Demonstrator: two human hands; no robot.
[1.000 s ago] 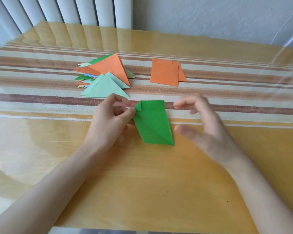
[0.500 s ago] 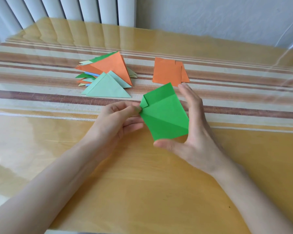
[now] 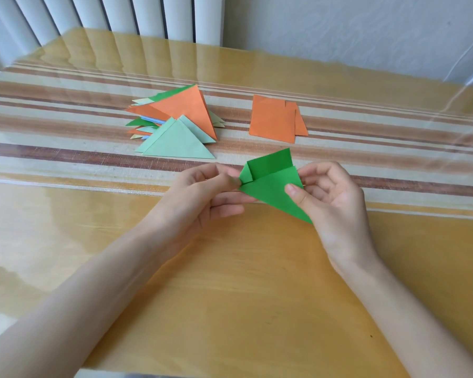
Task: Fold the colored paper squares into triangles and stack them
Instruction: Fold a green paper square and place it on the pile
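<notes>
A bright green paper (image 3: 268, 184), partly folded with a small bent corner at its left, is held just above the table between both hands. My left hand (image 3: 200, 195) pinches its left corner. My right hand (image 3: 331, 197) pinches its right edge, thumb on top. Behind them to the left lies a loose stack of folded triangles (image 3: 175, 124), orange and pale green on top, with blue and green edges showing beneath. To the right of that stack lie flat orange paper squares (image 3: 275, 121).
The table (image 3: 230, 282) has a glossy clear cover over a yellow cloth with brown and cream stripes. A white radiator (image 3: 107, 15) and a pale wall stand behind the far edge.
The green paper was lifted off the table and turned. My right hand, which hovered open beside it, now pinches its right edge. My left hand kept its hold on the left corner.
</notes>
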